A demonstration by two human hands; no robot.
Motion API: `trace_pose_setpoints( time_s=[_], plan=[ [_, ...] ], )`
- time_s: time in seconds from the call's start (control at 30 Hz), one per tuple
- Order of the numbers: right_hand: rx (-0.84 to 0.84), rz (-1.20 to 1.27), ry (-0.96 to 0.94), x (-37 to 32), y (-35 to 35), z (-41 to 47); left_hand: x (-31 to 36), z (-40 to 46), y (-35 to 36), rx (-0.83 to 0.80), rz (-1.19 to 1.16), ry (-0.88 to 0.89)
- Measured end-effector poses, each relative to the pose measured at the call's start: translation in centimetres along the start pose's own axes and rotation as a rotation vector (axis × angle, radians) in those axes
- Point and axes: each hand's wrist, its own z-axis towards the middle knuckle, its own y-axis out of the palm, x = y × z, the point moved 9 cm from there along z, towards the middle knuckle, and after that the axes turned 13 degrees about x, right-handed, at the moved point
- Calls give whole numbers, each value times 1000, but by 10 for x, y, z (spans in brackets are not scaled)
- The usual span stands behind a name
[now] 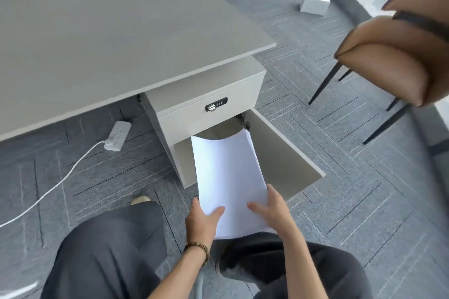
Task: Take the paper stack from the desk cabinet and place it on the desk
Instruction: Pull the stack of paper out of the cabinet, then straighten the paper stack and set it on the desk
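Now left hand [202, 217], right hand [272, 209] grip paper stack [228, 177]; long axis toward cabinet [206, 94].

- Flat grey bench [97, 31]: cut off by the top and left picture edges; its far side is out of view.
- White cabinet [206, 104] under the bench: rear part hidden by the bench top; interior largely screened by the white paper stack [226, 177].
- Paper stack: near edge covered by the left hand [202, 219] and right hand [274, 211]; fingers beneath it are hidden.
- Small black lock [216, 104] on the drawer front: markings too small to read.
- Tan padded chair [398, 51]: cut off at the right edge.
- White cable [60, 182]: runs off the left edge.
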Motion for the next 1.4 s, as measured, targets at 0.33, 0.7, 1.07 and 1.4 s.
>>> trace_pose_setpoints(
  time_s=[0.33,0.7,1.07,1.4],
  plan=[
    [182,155,-271,-99,-80,-136,77,-82,-117,31,-211,266],
    [91,394,-554,-223,-96,-225,157,-132,-269,167,-391,484],
    [-180,687,-548,-317,-73,-223,201,-97,-348,160,-628,424],
    [-310,669,-554,-413,16,-127,232,66,-352,4,-651,292]
  ],
)
